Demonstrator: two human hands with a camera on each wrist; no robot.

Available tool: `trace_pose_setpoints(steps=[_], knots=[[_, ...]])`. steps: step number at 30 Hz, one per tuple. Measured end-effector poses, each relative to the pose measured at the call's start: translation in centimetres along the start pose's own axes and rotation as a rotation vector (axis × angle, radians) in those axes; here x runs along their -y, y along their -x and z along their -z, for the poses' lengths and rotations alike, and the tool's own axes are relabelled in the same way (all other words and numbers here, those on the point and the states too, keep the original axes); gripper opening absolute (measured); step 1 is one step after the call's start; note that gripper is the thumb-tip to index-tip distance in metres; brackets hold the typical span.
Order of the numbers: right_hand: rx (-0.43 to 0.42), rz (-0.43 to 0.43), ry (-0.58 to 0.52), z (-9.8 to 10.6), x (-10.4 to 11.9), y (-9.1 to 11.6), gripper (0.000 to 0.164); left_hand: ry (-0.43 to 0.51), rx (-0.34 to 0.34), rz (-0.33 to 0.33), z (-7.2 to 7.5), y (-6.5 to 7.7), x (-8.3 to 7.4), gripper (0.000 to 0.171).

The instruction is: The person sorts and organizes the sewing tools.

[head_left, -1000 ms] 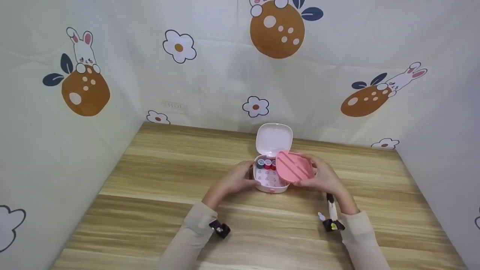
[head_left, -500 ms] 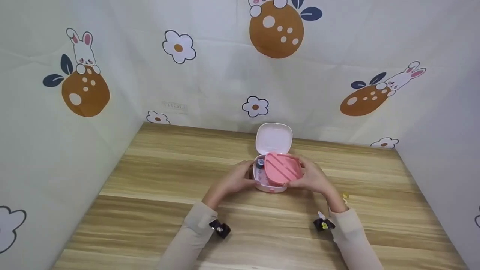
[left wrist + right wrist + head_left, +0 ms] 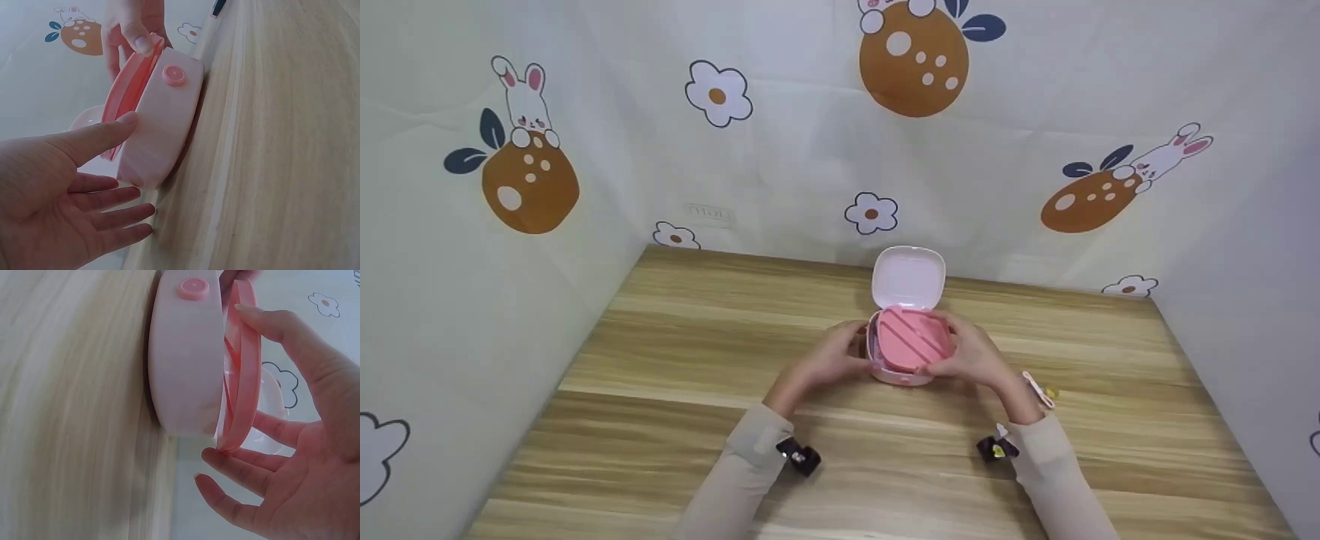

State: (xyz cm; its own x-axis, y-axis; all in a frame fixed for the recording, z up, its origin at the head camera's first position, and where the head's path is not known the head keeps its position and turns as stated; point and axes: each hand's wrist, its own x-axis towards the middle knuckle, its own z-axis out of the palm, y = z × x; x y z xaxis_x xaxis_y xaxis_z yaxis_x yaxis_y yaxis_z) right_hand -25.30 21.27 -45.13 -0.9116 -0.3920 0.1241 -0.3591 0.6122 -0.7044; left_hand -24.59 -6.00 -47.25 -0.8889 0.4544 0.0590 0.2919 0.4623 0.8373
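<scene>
A white sewing box (image 3: 887,376) stands near the back of the table with its lid (image 3: 909,277) raised. Above its base, a pink tray (image 3: 913,339) with diagonal ridges is tilted, its right side higher. My right hand (image 3: 971,354) holds this tray by its right part, the thumb on the near rim and the fingers at the far one, as the right wrist view shows. My left hand (image 3: 829,358) is at the box's left side. In the left wrist view its thumb touches the front corner and the other fingers are straight. The tray hides most of the box's inside.
By my right wrist a small white-and-pink item (image 3: 1039,390) lies on the wooden table (image 3: 675,375), beside something yellow. Another small white piece (image 3: 1002,431) shows near the right cuff. A patterned cloth backdrop (image 3: 780,165) rises behind the table.
My right hand has brought the pink tray leftward over the box, covering the thread spools seen earlier. The small items by my right wrist have come into sight. My left hand has stayed put.
</scene>
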Motion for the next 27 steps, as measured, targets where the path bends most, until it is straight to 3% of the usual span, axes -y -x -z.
trace_pose_setpoints(steps=[6,27], knots=[[-0.001,0.020,-0.007,-0.5,0.2,-0.1,0.090,0.009,-0.024,0.014,0.0,-0.1,0.1,0.072],[-0.030,-0.038,0.035,-1.6,1.2,-0.2,0.093,0.104,-0.013,0.019,-0.1,-0.2,0.3,0.072]])
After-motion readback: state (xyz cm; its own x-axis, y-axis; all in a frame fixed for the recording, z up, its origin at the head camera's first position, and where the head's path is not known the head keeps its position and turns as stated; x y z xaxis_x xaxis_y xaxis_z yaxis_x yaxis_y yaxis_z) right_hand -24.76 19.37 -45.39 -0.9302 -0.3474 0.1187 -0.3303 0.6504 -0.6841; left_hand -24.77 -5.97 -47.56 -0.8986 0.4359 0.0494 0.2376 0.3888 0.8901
